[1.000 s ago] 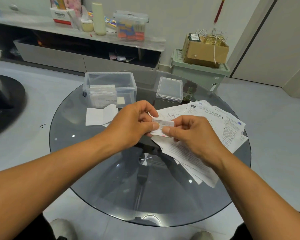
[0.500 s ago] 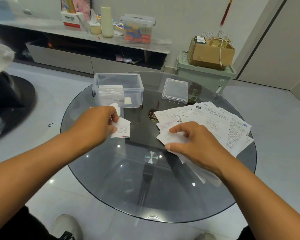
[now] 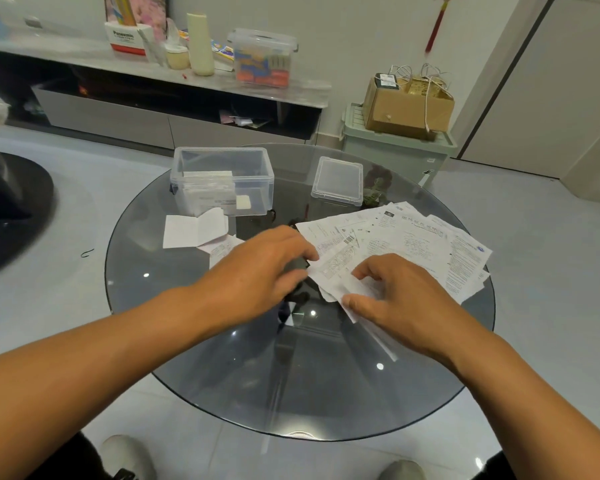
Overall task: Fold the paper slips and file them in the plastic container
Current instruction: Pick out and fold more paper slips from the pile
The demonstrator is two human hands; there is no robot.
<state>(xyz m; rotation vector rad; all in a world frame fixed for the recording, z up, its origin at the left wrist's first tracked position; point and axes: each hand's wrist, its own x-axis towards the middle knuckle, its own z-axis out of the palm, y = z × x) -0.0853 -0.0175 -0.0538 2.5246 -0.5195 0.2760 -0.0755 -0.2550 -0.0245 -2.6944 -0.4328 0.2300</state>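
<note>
Thin, limp receipts (image 3: 392, 247) fan over the glass tabletop (image 3: 291, 386) at centre right — light, slippery, easily creased. The right hand (image 3: 400, 297) pinches one slip's near edge; the left hand (image 3: 257, 268) hovers loosely spread (best taken by a free corner).

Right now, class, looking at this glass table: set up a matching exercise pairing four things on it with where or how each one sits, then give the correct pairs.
Things
1. plastic container
2. lid
3. unfolded slips
4. folded slips

Places or states
A. fanned out under both hands
B. lying flat, off its box, far right of the box
C. open, with filed papers standing inside
D. on the glass just in front of the box

Pairs: 1-C, 2-B, 3-A, 4-D
</note>
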